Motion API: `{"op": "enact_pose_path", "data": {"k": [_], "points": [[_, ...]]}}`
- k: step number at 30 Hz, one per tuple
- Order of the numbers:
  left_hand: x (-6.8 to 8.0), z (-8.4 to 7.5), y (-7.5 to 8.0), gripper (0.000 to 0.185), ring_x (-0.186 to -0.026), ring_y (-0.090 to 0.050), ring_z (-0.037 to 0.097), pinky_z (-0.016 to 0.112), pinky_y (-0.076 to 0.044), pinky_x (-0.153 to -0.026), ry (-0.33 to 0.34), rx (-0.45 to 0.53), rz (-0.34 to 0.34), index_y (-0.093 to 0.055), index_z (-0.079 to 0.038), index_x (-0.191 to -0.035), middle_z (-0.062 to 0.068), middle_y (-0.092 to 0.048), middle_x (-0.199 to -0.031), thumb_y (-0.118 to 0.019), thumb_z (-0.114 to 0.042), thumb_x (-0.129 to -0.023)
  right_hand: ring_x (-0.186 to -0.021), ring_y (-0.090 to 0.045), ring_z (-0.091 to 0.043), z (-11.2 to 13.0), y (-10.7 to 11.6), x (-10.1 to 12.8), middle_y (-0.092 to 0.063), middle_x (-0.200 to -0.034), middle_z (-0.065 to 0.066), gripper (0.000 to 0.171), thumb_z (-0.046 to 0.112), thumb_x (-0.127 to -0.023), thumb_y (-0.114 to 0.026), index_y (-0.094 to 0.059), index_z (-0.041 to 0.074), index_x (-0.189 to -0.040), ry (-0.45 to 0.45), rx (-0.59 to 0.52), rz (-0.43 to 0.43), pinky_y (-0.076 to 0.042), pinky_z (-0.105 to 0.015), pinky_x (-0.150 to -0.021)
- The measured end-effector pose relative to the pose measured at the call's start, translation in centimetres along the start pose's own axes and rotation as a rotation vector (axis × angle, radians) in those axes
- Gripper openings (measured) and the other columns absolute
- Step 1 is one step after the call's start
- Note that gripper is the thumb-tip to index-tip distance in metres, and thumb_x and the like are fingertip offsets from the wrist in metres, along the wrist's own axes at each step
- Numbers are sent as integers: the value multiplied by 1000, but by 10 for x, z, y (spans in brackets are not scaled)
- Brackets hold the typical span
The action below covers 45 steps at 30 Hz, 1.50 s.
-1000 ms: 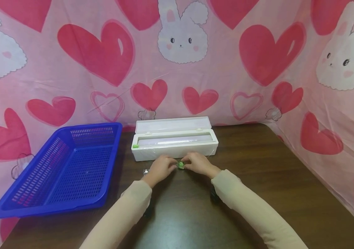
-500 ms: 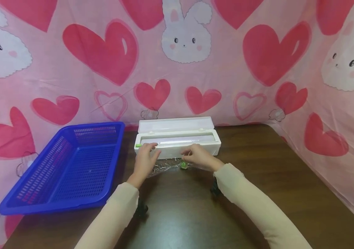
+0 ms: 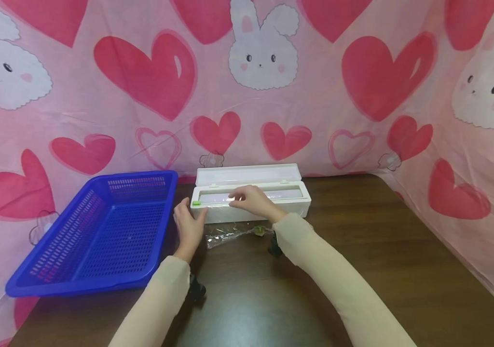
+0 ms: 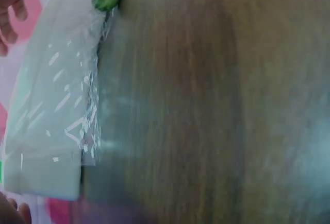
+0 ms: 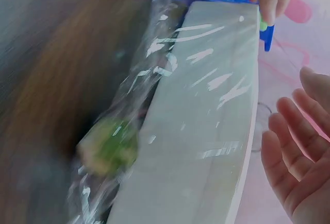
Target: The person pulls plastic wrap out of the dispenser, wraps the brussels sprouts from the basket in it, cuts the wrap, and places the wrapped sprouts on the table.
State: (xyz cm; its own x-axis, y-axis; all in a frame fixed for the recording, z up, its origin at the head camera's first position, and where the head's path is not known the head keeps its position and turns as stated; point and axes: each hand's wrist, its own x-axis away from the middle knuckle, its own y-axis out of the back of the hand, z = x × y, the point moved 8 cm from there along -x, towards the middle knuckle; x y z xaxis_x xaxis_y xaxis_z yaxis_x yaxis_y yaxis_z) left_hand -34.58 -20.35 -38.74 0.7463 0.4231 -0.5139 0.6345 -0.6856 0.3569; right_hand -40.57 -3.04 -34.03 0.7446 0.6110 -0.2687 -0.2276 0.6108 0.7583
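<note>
The white film dispenser [image 3: 250, 200] is set open at the back of the bench [image 3: 381, 270], lid up, so the roll can be reached. Its left end is steadied by the left hand [image 3: 189, 226], fingers straight against it. The right hand [image 3: 252, 200] is laid over the top edge, fingers relaxed, nothing pinched. A film sheet [image 3: 225, 235] trails forward onto the bench, with a small green thing [image 3: 258, 230] wrapped in it. A blue basket [image 3: 99, 231] is stood left.
</note>
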Motion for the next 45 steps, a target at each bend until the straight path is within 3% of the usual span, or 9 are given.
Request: {"op": "enact_pose_path", "data": {"k": [7,14,20,27,34,41,45], "points": [[-2,21,-7,61,-125,-36,35,41,-27,-103,148,54,110,-38,6,-135,25,-41,-134,-66,-16,-86,-81,-58,-16,14,-20,-27,-65,-90,-6,30,19,-84,-68,-66,1,-108,8,-26,-7,-46,-24,-70],[-3,34,-12,60,-118,-46,33,42,-36,-96,231,78,144,-39,-3,-138,20,-47,-131,-65,-19,-87,-82,-58,-18,21,-37,-43,-65,-90,-7,29,18,-84,-68,-66,2,-108,-8,-31,-14,-46,-24,-71],[-6,37,-13,57,-115,-48,31,41,-38,-94,244,106,141,-42,-12,-138,15,-46,-134,-66,-18,-86,-81,-58,-17,26,-48,-53,-65,-88,-6,28,19,-85,-67,-67,5,-109,-23,24,-24,-45,-24,-69],[-6,36,-11,52,-104,-52,32,45,-39,-89,240,80,137,-48,-11,-134,18,-53,-125,-66,-19,-86,-75,-56,-12,29,-62,-59,-64,-84,-2,23,23,-82,-69,-71,11,-102,-54,137,-30,-43,-21,-62],[-7,32,-10,50,-113,-49,35,46,-37,-92,211,63,141,-49,-8,-133,18,-51,-127,-66,-16,-86,-67,-53,-9,31,-63,-58,-60,-75,3,12,24,-81,-70,-74,17,-90,-29,248,-117,-40,-22,-55],[-7,31,-10,48,-115,-48,33,44,-37,-94,165,71,141,-51,-7,-131,17,-51,-128,-66,-14,-86,-69,-53,-10,29,-62,-58,-58,-76,4,12,24,-82,-69,-74,19,-91,-21,299,-122,-40,-25,-59],[-7,31,-10,46,-105,-53,33,45,-41,-88,165,70,139,-53,-8,-129,18,-54,-124,-67,-15,-85,-71,-53,-11,27,-61,-57,-59,-77,3,12,23,-82,-69,-74,17,-91,-10,291,-119,-41,-25,-61]]}}
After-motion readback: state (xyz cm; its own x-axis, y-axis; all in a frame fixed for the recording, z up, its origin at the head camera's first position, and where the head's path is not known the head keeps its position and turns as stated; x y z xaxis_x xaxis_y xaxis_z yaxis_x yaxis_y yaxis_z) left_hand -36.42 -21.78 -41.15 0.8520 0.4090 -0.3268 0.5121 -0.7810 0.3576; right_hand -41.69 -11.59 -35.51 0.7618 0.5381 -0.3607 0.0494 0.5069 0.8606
